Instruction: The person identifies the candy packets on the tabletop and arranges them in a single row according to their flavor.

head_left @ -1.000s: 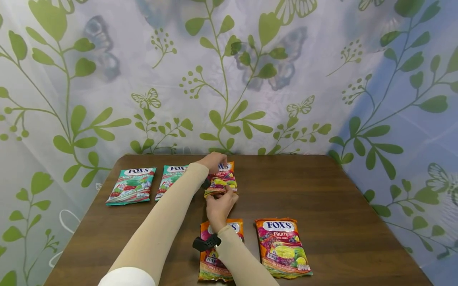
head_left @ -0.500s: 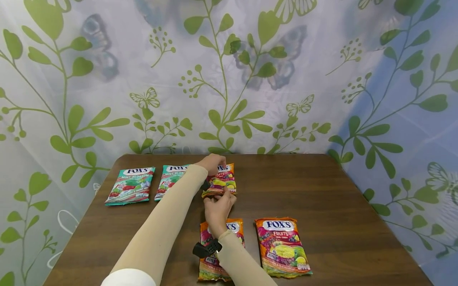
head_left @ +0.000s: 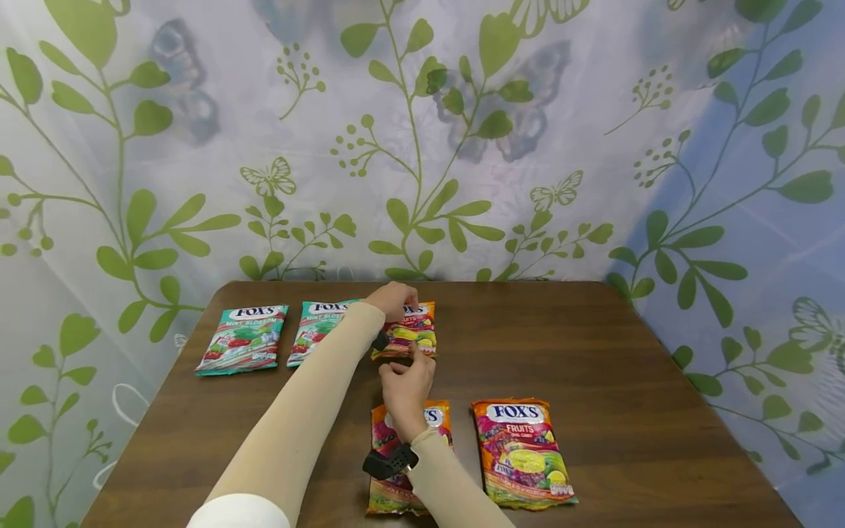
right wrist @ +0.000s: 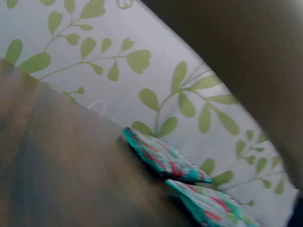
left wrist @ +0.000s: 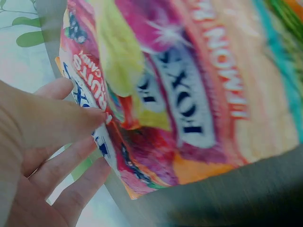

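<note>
An orange and purple bag of Fox's fruit candy (head_left: 412, 337) lies at the far middle of the table. My left hand (head_left: 394, 299) is at its far end; in the left wrist view the thumb (left wrist: 90, 120) lies on the bag's front while the other fingers (left wrist: 78, 189) meet its top edge, pinching it. My right hand (head_left: 408, 389) is at the bag's near edge, index finger touching or just over it, thumb apart from it. Below the right hand and wrist, partly covered, lies another fruit candy bag (head_left: 386, 495). The right wrist view does not show the right hand's fingers.
Two teal mint candy bags, one at the far left (head_left: 244, 341) and one beside the left forearm (head_left: 313, 330), lie in line with the far fruit bag. A third fruit candy bag (head_left: 524, 455) is at the near right. A leaf-patterned curtain (head_left: 462, 147) hangs behind the wooden table (head_left: 594, 381).
My right hand has eased slightly back from the bag's near edge, its thumb coming away. The bag's near end has settled flatter. The left hand has stayed at the far end.
</note>
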Motion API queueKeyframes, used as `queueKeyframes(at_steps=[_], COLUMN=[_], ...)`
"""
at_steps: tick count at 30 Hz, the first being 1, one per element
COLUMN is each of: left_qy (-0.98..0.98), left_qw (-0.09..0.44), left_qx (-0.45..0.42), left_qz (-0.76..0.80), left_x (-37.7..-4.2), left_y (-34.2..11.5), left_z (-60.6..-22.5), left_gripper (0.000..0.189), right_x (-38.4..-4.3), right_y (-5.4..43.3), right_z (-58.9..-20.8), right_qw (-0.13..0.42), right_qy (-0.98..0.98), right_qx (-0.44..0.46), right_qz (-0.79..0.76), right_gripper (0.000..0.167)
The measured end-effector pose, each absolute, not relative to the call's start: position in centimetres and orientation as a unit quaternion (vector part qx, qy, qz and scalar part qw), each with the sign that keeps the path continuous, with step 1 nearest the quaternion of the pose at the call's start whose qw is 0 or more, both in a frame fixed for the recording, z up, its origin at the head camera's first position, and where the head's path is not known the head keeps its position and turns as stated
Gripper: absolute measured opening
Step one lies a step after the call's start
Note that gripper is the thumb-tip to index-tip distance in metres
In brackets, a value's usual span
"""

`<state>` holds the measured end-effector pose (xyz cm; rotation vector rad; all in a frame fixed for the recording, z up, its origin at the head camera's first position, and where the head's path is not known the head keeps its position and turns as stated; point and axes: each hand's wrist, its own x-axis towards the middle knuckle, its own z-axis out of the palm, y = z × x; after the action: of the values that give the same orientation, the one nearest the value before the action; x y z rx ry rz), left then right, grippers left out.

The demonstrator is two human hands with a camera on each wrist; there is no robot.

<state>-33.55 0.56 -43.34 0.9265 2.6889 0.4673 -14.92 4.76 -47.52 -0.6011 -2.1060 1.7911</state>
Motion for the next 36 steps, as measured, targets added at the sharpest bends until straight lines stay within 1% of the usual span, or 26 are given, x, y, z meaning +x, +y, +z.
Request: queueKeyframes(at_steps=[4, 6, 9, 13, 17, 20, 23, 27, 32, 36], left_qy=[0.927, 0.927, 0.929, 0.926, 0.920, 0.913, 0.903, 0.890, 0.880, 0.875], left_qw=[0.126, 0.125, 0.119, 0.086, 0.043, 0.025, 0.029, 0.043, 0.057, 0.090], left_qx=[0.317, 0.314, 0.312, 0.325, 0.332, 0.332, 0.327, 0.317, 0.310, 0.300], left_qz=[0.158, 0.160, 0.161, 0.173, 0.204, 0.235, 0.276, 0.325, 0.355, 0.370], left_x=[-33.6, -33.6, -33.6, -32.9, -31.4, -30.0, -28.6, -26.5, -24.0, -22.2], left_y=[0.4, 0.3, 0.2, -0.2, -1.1, -2.0, -2.9, -4.0, -5.4, -6.6], left_z=[-43.4, -43.5, -43.7, -43.7, -43.3, -42.7, -42.3, -41.8, -41.5, -41.5], left_gripper=[0.036, 0.038, 0.038, 0.037, 0.037, 0.038, 0.039, 0.038, 0.029, 0.028], right_x=[-14.3, -14.0, -13.6, -13.4, -13.2, -12.7, -12.1, -10.9, -9.4, -8.7], right_y=[6.4, 7.1, 8.1, 10.0, 12.7, 14.9, 16.6, 18.0, 18.9, 19.3], right_z=[-46.8, -46.4, -45.9, -45.0, -43.9, -43.4, -43.1, -43.1, -43.0, -42.8], right_qw=[0.139, 0.134, 0.142, 0.166, 0.154, 0.125, 0.097, 0.060, 0.015, -0.006], right_qy=[-0.754, -0.750, -0.732, -0.763, -0.833, -0.862, -0.877, -0.890, -0.889, -0.886], right_qx=[-0.188, -0.176, -0.149, -0.085, -0.004, 0.038, 0.042, 0.023, 0.019, 0.028], right_qz=[0.614, 0.623, 0.649, 0.619, 0.531, 0.489, 0.470, 0.452, 0.458, 0.462], right_gripper=[0.069, 0.063, 0.051, 0.036, 0.029, 0.027, 0.027, 0.029, 0.031, 0.035])
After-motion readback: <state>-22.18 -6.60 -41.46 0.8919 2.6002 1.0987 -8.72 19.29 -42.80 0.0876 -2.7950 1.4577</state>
